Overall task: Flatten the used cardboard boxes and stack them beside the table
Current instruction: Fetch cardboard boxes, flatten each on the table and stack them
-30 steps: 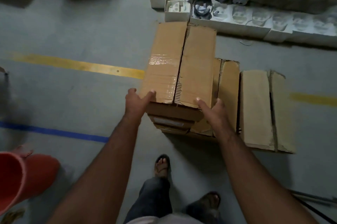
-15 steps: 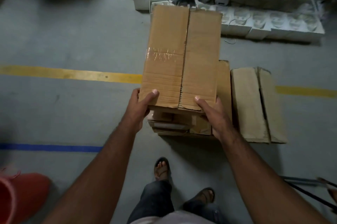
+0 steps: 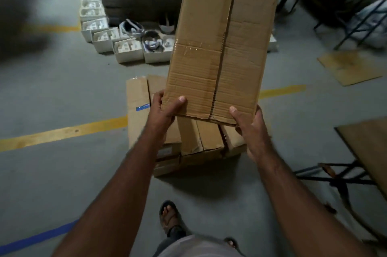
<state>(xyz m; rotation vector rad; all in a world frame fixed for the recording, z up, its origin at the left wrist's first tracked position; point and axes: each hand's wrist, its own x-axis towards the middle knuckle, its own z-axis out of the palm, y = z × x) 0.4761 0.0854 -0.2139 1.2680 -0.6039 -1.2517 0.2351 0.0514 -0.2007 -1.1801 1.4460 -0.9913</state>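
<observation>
Brown cardboard, one flattened box [image 3: 219, 47], is held in the air in front of the person, above a stack of flattened boxes [image 3: 196, 141] that lies on the floor. The left hand [image 3: 165, 108] grips its near left corner, thumb on top. The right hand [image 3: 251, 125] grips the near right corner in the same way. A strip of clear tape crosses the held box.

Under the stack is a grey concrete floor [image 3: 62, 93] with a yellow line [image 3: 62, 133] and a blue line [image 3: 35, 240]. Farther away stand white open boxes [image 3: 127, 49] in a row. A table [image 3: 368, 148] edge with dark metal legs is at the right. One loose cardboard sheet [image 3: 349, 66] lies on the floor at the right.
</observation>
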